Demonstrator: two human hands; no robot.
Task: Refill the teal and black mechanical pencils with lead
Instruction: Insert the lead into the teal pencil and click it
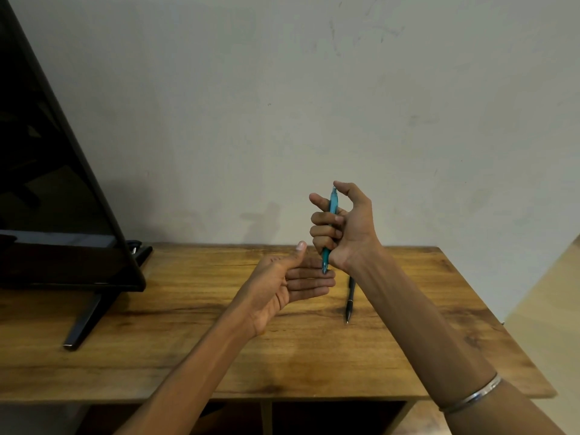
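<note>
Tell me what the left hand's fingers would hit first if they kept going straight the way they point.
Probably the teal pencil: the left hand points its open fingers at its tip, held by the right hand. Depth is unclear from one view.

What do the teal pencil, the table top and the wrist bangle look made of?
Teal pencil: translucent plastic, probably; light shows through the barrel.
Table top: wood or wood-look laminate, with visible grain and a low sheen.
Bangle: metal, likely steel; thin, silvery, with bright highlights.

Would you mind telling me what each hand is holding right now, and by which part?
The right hand grips the teal pencil around its middle, tip down. The left hand lies open beneath, holding nothing.
</note>
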